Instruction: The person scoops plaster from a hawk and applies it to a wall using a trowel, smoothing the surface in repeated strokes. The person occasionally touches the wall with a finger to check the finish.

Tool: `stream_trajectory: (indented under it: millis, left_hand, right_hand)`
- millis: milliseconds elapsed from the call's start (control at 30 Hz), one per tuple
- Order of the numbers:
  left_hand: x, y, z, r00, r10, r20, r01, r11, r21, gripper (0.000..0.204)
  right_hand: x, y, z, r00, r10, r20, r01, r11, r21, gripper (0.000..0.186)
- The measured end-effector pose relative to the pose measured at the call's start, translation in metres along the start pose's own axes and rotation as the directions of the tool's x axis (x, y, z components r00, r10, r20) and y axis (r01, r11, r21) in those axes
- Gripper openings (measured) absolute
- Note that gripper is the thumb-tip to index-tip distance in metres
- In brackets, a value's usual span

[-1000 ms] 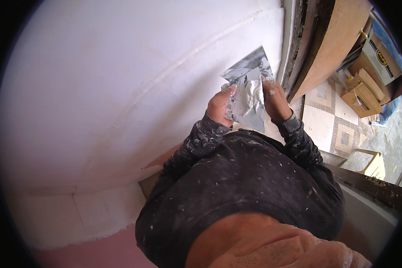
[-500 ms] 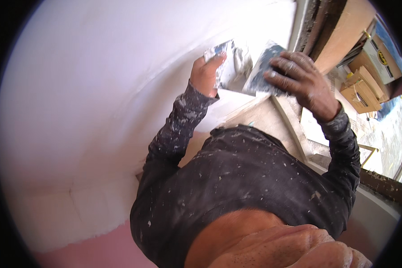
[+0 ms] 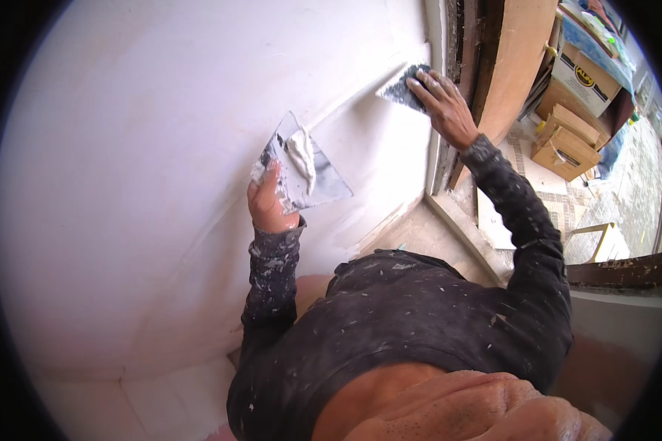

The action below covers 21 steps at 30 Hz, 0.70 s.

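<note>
One head-worn fisheye view looks steeply down from above the person's own chest, facing a white wall (image 3: 147, 184) that fills the left and centre at close range. Right of the wall, the frame edge (image 3: 449, 132) bends, with the tiled floor (image 3: 559, 213) far below.

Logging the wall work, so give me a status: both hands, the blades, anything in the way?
Left hand grips putty-loaded metal blade. Right hand presses second blade to white wall beside door frame. Nothing blocking.
</note>
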<state>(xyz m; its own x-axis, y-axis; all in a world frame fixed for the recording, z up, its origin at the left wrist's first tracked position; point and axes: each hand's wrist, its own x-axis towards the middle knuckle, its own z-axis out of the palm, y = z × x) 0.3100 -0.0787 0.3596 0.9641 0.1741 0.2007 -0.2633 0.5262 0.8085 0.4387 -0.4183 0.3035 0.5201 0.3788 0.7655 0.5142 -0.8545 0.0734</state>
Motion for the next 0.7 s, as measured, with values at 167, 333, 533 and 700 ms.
stream_trajectory:
  millis: [167, 333, 533, 700]
  left_hand:
    - [-0.02, 0.0, -0.037, 0.996, 0.047, -0.076, -0.043, 0.998, 0.044, 0.031]
    - [-0.046, 0.003, -0.067, 0.992, 0.046, -0.119, -0.033, 0.994, 0.108, 0.042]
    - [-0.052, 0.007, -0.072, 0.982, 0.006, -0.187, 0.005, 0.998, 0.063, 0.044]
    - [-0.055, 0.004, -0.066, 0.983, 0.011, -0.184, 0.001, 0.998, 0.064, 0.04]
  right_hand:
    - [0.014, 0.029, 0.041, 0.991, 0.091, -0.103, -0.098, 0.993, -0.062, 0.06]
    - [0.021, 0.043, 0.031, 0.999, 0.053, 0.001, -0.052, 0.996, -0.077, 0.055]
    - [0.007, 0.039, 0.009, 0.992, 0.107, 0.061, -0.106, 0.994, -0.018, 0.061]
    - [0.034, 0.004, 0.018, 0.982, 0.149, -0.114, -0.148, 0.989, 0.02, 0.056]
